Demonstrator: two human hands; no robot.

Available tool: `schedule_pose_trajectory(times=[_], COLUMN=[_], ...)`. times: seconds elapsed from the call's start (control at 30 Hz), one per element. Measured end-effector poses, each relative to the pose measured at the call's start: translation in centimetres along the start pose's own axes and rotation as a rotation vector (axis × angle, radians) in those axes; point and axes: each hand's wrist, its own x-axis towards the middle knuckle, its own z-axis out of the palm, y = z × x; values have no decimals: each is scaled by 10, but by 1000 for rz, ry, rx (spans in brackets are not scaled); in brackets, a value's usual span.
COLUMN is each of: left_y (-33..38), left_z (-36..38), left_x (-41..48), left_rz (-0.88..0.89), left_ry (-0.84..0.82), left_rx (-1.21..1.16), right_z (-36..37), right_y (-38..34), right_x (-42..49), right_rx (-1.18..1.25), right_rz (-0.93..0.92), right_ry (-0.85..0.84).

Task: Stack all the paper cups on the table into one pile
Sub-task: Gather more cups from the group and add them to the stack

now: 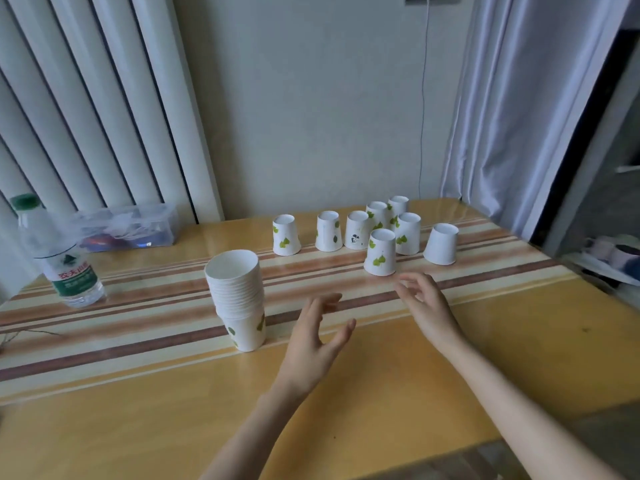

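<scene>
A pile of nested white paper cups [239, 296] with green leaf prints stands upright, mouth up, left of centre on the table. Several single cups stand upside down farther back; the nearest one [380, 252] is just beyond my right hand, and a plain white one [441, 244] is farthest right. My left hand [317, 337] hovers open to the right of the pile, holding nothing. My right hand [424, 303] is open, its fingertips a little short of the nearest upside-down cup, not touching it.
A water bottle [60, 258] with a green cap stands at the left of the striped wooden table [138, 393]. A clear plastic box [128, 226] sits at the back left. A wall and curtains close the far side.
</scene>
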Motion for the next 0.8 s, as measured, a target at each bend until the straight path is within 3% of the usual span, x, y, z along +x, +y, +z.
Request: schedule_pose_trajectory(times=[0.1, 0.33, 0.53, 0.7, 0.8], left_y=[-16, -46, -65, -66, -64], left_z=[36, 101, 130, 138, 138], left_x=[41, 127, 165, 189, 196], left_rz=[-107, -222, -225, -357, -400], left_ry=[-92, -61, -11, 69, 95], left_rx=[-16, -28, 29, 217, 226], right_z=[-28, -69, -68, -57, -56], right_y=[28, 71, 92, 95, 91], right_x=[17, 89, 145, 165, 158], right_rx=[-79, -260, -362, -482, -418], right_rz=[45, 211, 324, 342, 334], right_ry=[125, 325, 257, 372, 396])
